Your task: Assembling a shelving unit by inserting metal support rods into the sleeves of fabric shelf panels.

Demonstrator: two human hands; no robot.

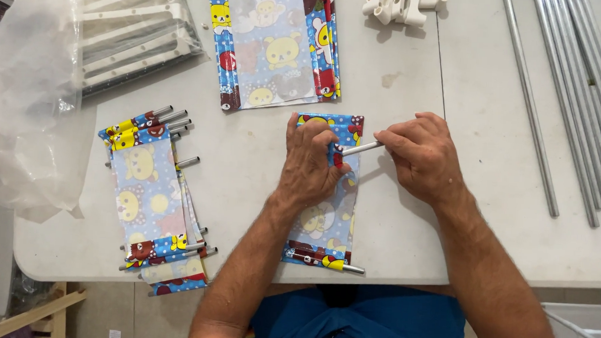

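Observation:
A cartoon-bear printed blue fabric panel lies flat on the white table in front of me. My left hand presses down on its upper part, fingers pinching the hem. My right hand grips a short silver metal rod whose left end sits at the panel's hem, by my left fingers. Another short rod sticks out of the panel's lower hem.
A stack of similar panels with rods lies at the left. More printed fabric lies at the top centre. A clear plastic bag of white parts is top left, white plastic connectors up top, long metal tubes at right.

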